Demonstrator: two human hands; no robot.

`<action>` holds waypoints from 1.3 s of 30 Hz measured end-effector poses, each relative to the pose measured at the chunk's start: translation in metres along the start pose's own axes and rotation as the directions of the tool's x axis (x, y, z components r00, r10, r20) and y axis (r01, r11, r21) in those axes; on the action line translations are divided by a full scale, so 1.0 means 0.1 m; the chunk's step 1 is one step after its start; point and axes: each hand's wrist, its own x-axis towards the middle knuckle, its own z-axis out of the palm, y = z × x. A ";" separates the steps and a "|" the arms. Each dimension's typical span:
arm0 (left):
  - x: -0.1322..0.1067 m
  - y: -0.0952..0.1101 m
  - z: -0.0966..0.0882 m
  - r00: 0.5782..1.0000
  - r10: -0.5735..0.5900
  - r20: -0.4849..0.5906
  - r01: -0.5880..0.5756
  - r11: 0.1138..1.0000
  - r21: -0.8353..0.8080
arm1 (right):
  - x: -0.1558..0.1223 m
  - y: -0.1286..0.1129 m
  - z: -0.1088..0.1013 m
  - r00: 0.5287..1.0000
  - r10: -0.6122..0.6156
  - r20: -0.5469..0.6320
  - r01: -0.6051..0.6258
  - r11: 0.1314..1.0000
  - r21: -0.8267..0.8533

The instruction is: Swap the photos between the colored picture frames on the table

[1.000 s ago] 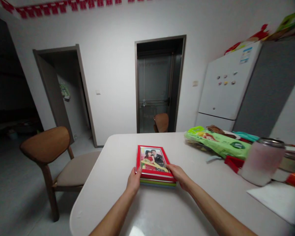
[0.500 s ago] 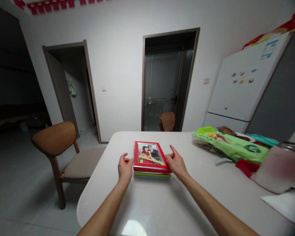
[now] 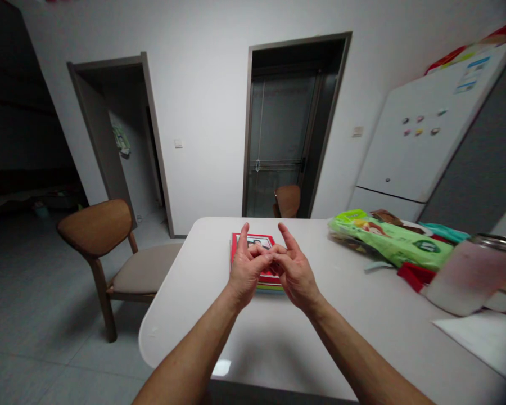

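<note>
Left hand (image 3: 243, 274), right hand (image 3: 297, 274): near side of framed-photo stack (image 3: 259, 240), neither clearly nearer | half-open, fingertips meeting, nothing visibly held | stack's long axis unclear

Straight approach to the picture frame (image 3: 260, 240) from the near side is blocked by the left hand (image 3: 244, 273) and right hand (image 3: 295, 275), met at the fingertips; contact with it can't be told. Bare table (image 3: 189, 298) is left on both sides, so a low sideways pass can be made from either. Farther right, reach is obstructed by the green packet (image 3: 392, 242), jar (image 3: 468, 278) and white paper (image 3: 484, 340). The left edge is flanked by a chair (image 3: 95, 225).
</note>
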 end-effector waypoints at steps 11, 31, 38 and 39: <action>0.10 -0.04 -0.21 0.895 -0.422 -0.144 0.433 0.900 0.053 | 0.07 0.14 -0.07 0.912 0.409 -0.034 -0.409 0.912 -0.007; -0.24 -0.77 -0.74 0.830 -0.449 -0.332 0.466 0.884 -0.032 | 0.00 0.65 -0.57 0.935 0.112 0.335 0.346 -0.095 -0.933; -0.39 -0.68 -0.42 0.929 -0.149 -0.340 0.176 0.983 0.051 | -0.27 0.42 -0.59 0.978 -0.041 0.206 0.208 0.303 -0.930; -0.44 -0.64 -0.36 0.946 -0.104 -0.306 0.150 0.980 0.129 | -0.28 0.39 -0.63 0.989 -0.075 0.125 0.144 0.371 -0.918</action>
